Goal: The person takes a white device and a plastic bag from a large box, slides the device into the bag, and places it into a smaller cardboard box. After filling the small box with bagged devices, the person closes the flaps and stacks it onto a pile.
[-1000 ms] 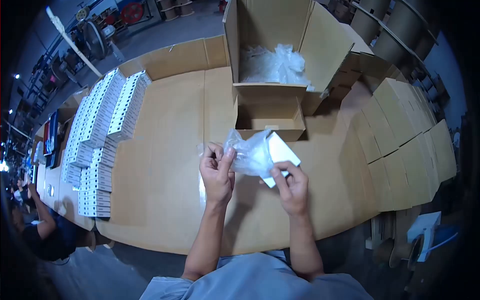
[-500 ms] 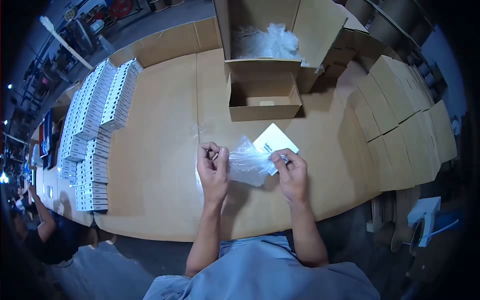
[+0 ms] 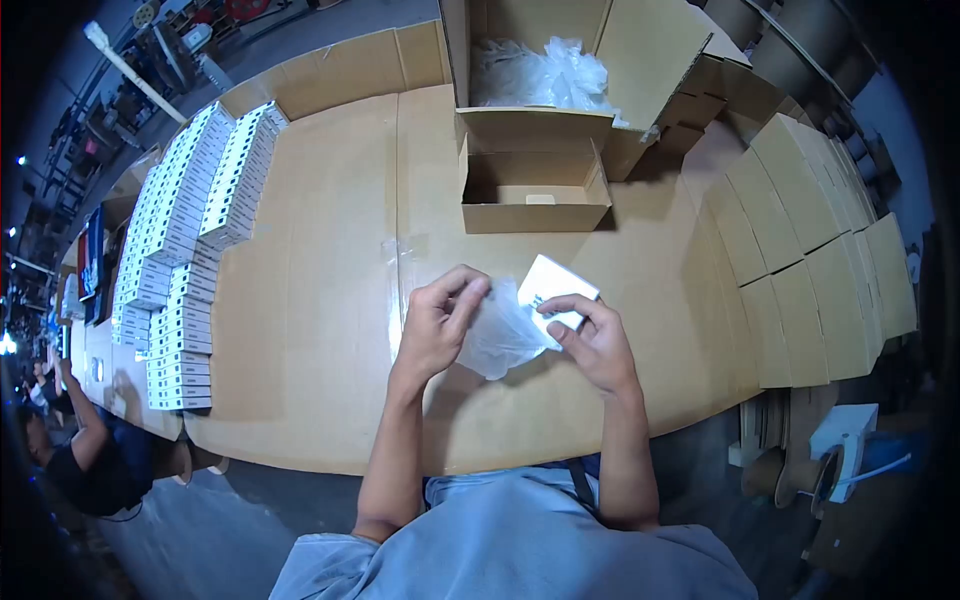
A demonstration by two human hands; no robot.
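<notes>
A clear plastic bag hangs between my hands, its upper edge pinched in the closed fingers of my left hand. My right hand curls over the near end of a small white box with dark print, index finger across its top and thumb at its near side. The bag's right edge meets the box beside these fingertips. Whether the right thumb also touches the bag is hard to see.
An open brown carton stands ahead, before a larger carton holding crumpled plastic bags. Rows of small white boxes line the left side. Stacked brown cartons occupy the right. Another person is at the far left.
My right hand has moved from the gathered bag onto the white box, which has turned slightly. The bag has opened out flatter, and my left hand has risen a little.
</notes>
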